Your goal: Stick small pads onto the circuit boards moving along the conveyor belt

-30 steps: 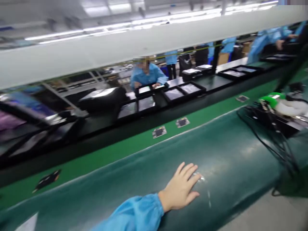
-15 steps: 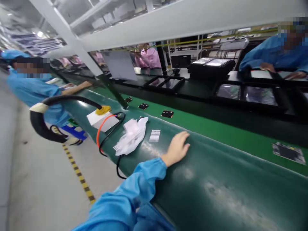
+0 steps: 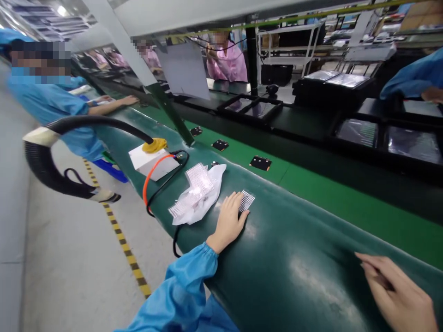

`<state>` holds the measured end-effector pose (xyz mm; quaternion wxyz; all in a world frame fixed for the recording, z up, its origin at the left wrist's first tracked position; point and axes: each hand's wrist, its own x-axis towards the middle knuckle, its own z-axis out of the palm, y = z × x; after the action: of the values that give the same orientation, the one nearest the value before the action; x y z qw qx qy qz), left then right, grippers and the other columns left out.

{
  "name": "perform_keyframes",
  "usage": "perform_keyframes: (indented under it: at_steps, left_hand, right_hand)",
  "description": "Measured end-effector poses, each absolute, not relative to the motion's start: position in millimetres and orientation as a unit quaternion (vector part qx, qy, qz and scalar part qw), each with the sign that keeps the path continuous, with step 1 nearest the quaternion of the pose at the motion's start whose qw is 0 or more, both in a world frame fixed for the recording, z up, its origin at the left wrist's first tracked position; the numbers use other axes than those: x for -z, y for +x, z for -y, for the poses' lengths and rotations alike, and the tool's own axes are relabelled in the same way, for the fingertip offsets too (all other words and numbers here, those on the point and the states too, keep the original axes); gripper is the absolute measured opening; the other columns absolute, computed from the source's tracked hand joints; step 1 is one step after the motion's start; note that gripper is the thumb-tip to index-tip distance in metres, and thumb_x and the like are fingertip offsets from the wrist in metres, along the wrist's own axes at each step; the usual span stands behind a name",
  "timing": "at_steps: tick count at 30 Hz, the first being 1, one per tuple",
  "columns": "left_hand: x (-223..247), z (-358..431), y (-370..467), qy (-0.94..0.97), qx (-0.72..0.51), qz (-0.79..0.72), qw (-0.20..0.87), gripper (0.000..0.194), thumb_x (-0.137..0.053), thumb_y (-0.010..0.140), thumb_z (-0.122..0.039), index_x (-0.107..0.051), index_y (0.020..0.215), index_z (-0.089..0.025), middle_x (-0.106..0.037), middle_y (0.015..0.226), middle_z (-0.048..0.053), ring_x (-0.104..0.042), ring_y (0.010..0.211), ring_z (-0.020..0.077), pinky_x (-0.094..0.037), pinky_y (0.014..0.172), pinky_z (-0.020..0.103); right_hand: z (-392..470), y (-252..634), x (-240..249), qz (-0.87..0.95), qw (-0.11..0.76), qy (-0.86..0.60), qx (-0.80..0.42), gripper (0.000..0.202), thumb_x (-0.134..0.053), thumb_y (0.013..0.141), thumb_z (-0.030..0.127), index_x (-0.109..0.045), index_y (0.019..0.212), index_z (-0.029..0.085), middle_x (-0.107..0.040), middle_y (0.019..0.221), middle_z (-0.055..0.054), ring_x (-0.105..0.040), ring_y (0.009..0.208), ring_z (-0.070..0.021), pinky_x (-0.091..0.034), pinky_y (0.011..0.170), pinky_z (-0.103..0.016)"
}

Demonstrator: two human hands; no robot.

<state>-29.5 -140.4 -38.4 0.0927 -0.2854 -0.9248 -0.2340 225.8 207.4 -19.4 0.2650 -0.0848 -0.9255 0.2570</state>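
My left hand (image 3: 228, 220) lies flat on the green work surface, fingers stretched out. Its fingertips cover the left part of a small sheet dotted with rows of pale round stickers (image 3: 248, 200). Just left of that hand is a crumpled white plastic bag (image 3: 206, 206), with more dotted sheets (image 3: 200, 180) on top of it. At the lower right, my right hand (image 3: 398, 290) is raised over the surface, thumb and forefinger pinched together and the other fingers curled. Whether something small sits in that pinch cannot be made out.
A white box (image 3: 152, 163) with a yellow-ended black hose (image 3: 86, 122) and an orange tube stands left. Dark flat parts (image 3: 260, 163) lie on the green conveyor belt (image 3: 311, 196) beyond. Black trays (image 3: 363, 133) stand behind it. A co-worker in blue (image 3: 58, 110) is at far left.
My left hand has moved left onto the dotted sheet, which now lies turned and farther from the bag. My right hand has come into view. The view has shifted; the right-hand board is gone from sight.
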Motion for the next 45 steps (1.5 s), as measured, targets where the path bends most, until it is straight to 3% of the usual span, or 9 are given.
perform_keyframes:
  at_steps: [6,14,18,20,23,29,34,42,45]
  left_hand:
    - [34.7,108.2,-15.7,-0.396,0.286,0.872,0.047,0.046,-0.050,0.099,-0.021,-0.049,0.145,-0.020,-0.061,0.145,0.015,-0.053,0.140,0.0296,-0.043,0.116,0.055]
    - [36.5,17.5,2.5,-0.616,0.276,0.737,0.039,0.050,-0.046,0.098,-0.014,-0.049,0.146,-0.025,-0.065,0.142,0.010,-0.062,0.131,0.0238,-0.054,0.108,0.041]
    - [19.2,-5.2,25.9,-0.640,0.246,0.725,0.064,0.046,-0.045,0.099,-0.016,-0.049,0.145,-0.021,-0.064,0.143,0.012,-0.057,0.135,0.0259,-0.042,0.117,0.051]
    - [19.8,-4.3,32.7,-0.571,0.226,0.780,0.118,0.043,-0.051,0.099,-0.028,-0.054,0.140,-0.016,-0.065,0.137,0.018,-0.059,0.131,0.0342,-0.041,0.114,0.060]
    - [29.6,1.8,38.6,-0.502,0.184,0.833,0.145,0.057,-0.062,0.092,-0.045,-0.056,0.136,-0.009,-0.064,0.134,0.025,-0.058,0.126,0.0448,-0.040,0.108,0.068]
    - [36.9,-4.6,46.2,-0.544,0.238,0.802,0.060,0.052,-0.059,0.095,-0.027,-0.048,0.145,-0.020,-0.062,0.142,0.016,-0.054,0.136,0.0358,-0.037,0.116,0.061]
    - [25.3,-22.4,43.3,-0.585,0.311,0.747,-0.063,0.062,-0.059,0.094,-0.020,-0.039,0.152,-0.027,-0.059,0.148,0.011,-0.054,0.138,0.0298,-0.041,0.118,0.056]
    - [22.9,-41.6,39.6,-0.568,0.412,0.694,-0.164,0.064,-0.061,0.092,-0.012,-0.043,0.150,-0.029,-0.059,0.146,0.009,-0.057,0.134,0.0275,-0.047,0.114,0.052]
    - [20.1,-45.5,36.9,-0.551,0.451,0.681,-0.175,0.061,-0.061,0.092,-0.012,-0.045,0.148,-0.028,-0.062,0.142,0.009,-0.061,0.130,0.0261,-0.049,0.112,0.050]
  right_hand:
    - [-186.3,209.1,20.0,0.920,0.264,-0.085,-0.278,0.018,-0.052,0.098,0.021,-0.069,0.105,0.022,-0.070,0.091,-0.006,-0.065,0.071,-0.0160,-0.051,0.066,-0.026]
    - [-191.0,201.9,11.9,0.887,0.314,-0.135,-0.311,0.026,-0.045,0.096,0.012,-0.069,0.101,0.020,-0.066,0.079,-0.005,-0.061,0.063,-0.0150,-0.049,0.060,-0.026]
    - [-197.8,215.1,17.4,0.874,0.325,-0.172,-0.318,0.024,-0.047,0.096,0.014,-0.070,0.100,0.020,-0.067,0.081,-0.005,-0.061,0.066,-0.0160,-0.049,0.063,-0.027]
    - [-199.4,218.4,21.3,0.872,0.325,-0.179,-0.320,0.024,-0.047,0.096,0.014,-0.069,0.100,0.020,-0.067,0.080,-0.005,-0.060,0.065,-0.0158,-0.049,0.063,-0.027]
    - [-199.9,219.0,25.3,0.873,0.320,-0.183,-0.319,0.025,-0.046,0.096,0.014,-0.069,0.101,0.019,-0.067,0.081,-0.005,-0.060,0.065,-0.0157,-0.049,0.063,-0.026]
    - [-199.5,220.9,25.0,0.874,0.303,-0.193,-0.328,0.024,-0.046,0.097,0.016,-0.070,0.102,0.020,-0.069,0.086,-0.006,-0.063,0.067,-0.0162,-0.050,0.065,-0.028]
    - [-200.2,222.7,21.3,0.878,0.282,-0.197,-0.333,0.023,-0.047,0.099,0.020,-0.071,0.102,0.019,-0.070,0.087,-0.007,-0.063,0.067,-0.0165,-0.051,0.064,-0.029]
    - [-201.5,195.0,5.7,0.867,0.190,-0.167,-0.428,0.029,-0.062,0.096,0.029,-0.066,0.124,0.022,-0.069,0.119,-0.010,-0.068,0.103,-0.0219,-0.057,0.088,-0.034]
    - [-203.6,184.5,2.4,0.859,0.163,-0.168,-0.455,0.034,-0.067,0.093,0.032,-0.066,0.126,0.022,-0.069,0.116,-0.009,-0.068,0.101,-0.0213,-0.058,0.086,-0.034]
